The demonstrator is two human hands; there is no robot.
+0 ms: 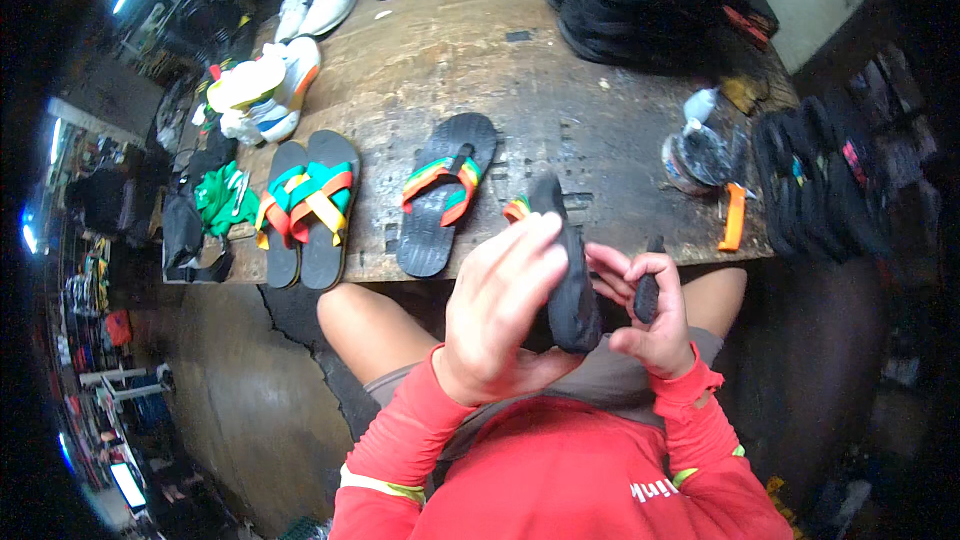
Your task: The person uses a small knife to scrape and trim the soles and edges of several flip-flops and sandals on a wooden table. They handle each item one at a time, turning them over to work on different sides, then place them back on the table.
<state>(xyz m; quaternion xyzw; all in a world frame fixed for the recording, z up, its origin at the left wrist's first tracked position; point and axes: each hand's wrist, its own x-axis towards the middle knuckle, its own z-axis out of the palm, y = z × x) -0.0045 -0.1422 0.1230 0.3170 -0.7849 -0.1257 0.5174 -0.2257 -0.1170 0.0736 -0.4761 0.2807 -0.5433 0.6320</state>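
Observation:
Just past the table's front edge, my left hand (497, 305) grips a black flip-flop (572, 285), turned nearly edge-on. A bit of its red, yellow and green strap (516, 208) shows beyond my fingers. My right hand (660, 325) is close on the sole's other side, curled around a small dark oval-ended tool (647, 297) whose kind I cannot make out. Left of my hands, one flip-flop (425, 240) with a multicoloured strap lies on the table. Farther left is a pair of sandals (333, 225) with crossed green, red and yellow straps.
The worn wooden table (590, 130) bears a tall stack of black soles (640, 0) at the back and more black footwear (820, 180) at right. A smeared tub (700, 155) stands near an orange-handled tool (734, 218). White sneakers (330, 0) and green cloth (225, 198) lie left.

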